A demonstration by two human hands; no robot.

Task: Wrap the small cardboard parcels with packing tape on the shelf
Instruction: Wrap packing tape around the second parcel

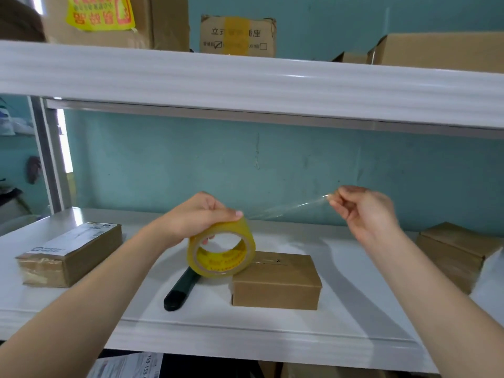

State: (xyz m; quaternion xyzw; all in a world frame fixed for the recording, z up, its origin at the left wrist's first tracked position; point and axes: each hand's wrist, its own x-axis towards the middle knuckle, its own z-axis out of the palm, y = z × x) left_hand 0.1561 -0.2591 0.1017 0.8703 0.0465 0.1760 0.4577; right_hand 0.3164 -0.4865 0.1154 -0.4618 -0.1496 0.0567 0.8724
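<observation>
The left hand (196, 216) holds the yellow tape roll (221, 248) above the small box (275, 281) on the shelf (272, 334), while the right hand (362, 211) pinches the clear tape end (289, 208).

A dark green, black-tipped utility knife (180, 291) lies flat low in the middle of the view, slanting away, its far end hidden. Behind everything runs a scuffed teal painted wall (191, 165). On the white upper shelf board (245, 83) stand a large brown cardboard carton (161, 20) bearing a yellow sticker with red print (101, 12), a smaller printed cardboard box (259, 34) with a strip of yellow tape (236, 25) down its front, and at the right a big plain carton (441, 50) with a little one (351, 57) just beside it. A grey metal upright (51, 159) stands at the left, near a dark object hanging on the wall (34, 169). Printed paper sheets (128, 366) show at the bottom edge.
</observation>
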